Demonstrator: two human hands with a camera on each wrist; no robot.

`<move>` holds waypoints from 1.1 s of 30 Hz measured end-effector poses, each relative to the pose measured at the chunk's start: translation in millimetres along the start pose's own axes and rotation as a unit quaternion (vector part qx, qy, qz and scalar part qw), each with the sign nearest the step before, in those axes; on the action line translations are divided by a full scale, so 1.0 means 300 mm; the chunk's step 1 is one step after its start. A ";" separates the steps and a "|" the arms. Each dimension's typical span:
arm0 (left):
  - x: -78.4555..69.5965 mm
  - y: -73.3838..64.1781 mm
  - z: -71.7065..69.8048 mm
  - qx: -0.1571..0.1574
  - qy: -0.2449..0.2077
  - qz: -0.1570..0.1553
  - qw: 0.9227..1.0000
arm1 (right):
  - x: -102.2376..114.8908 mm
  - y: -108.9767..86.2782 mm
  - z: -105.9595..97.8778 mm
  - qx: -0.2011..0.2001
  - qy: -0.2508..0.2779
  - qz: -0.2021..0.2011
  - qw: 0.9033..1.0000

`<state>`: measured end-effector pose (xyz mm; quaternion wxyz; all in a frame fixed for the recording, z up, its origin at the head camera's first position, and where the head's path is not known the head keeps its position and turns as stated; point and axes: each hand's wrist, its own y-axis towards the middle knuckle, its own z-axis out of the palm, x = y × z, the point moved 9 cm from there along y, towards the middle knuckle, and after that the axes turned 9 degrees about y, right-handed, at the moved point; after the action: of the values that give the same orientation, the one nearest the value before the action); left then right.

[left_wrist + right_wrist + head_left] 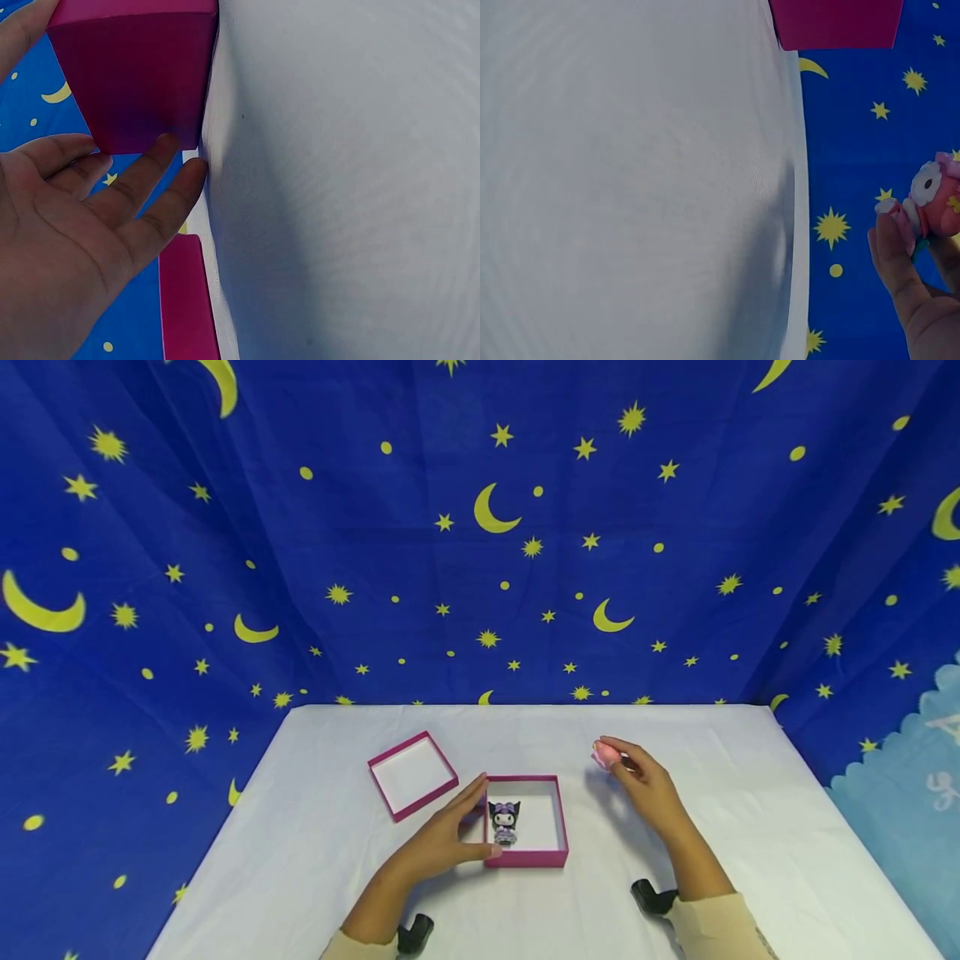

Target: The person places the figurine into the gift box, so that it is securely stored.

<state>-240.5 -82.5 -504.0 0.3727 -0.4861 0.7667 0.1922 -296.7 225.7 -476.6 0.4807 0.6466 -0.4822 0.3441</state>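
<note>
A magenta open box [564,827] with a white inside sits on the white table. Inside it, against its left wall, stands a small black-and-purple figurine [505,823] with a white face. My left hand [442,839] grips the box from the left, thumb at the front corner and fingers at the back corner; in the left wrist view the fingertips [169,142] lie against its wall. To the right of the box, raised over the table, my right hand [651,789] pinches a small pink figurine [606,755]. The right wrist view shows this figurine's white face and pink head [939,196].
The magenta lid [427,812] lies white inside up, behind and left of the box. White cloth covers the table [720,760]. A blue curtain [420,560] with yellow moons and stars hangs behind and at the sides. A light-blue scalloped cloth [907,802] hangs at the right.
</note>
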 end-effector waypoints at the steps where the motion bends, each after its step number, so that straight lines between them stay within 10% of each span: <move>1: 0.000 0.000 0.001 0.000 -0.001 0.000 1.000 | 0.006 0.000 0.003 0.003 0.002 -0.013 1.000; 7: 0.000 0.000 0.002 0.002 0.000 0.003 1.000 | 0.032 -0.003 0.022 0.025 0.012 -0.055 0.998; 33: -0.006 -0.002 -0.001 0.004 0.002 0.013 1.000 | 0.067 -0.017 0.094 0.076 0.018 -0.005 0.997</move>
<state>-239.5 -81.9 -502.5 0.3708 -0.4747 0.7745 0.1931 -286.2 193.4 -468.2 0.4403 0.6776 -0.4423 0.3889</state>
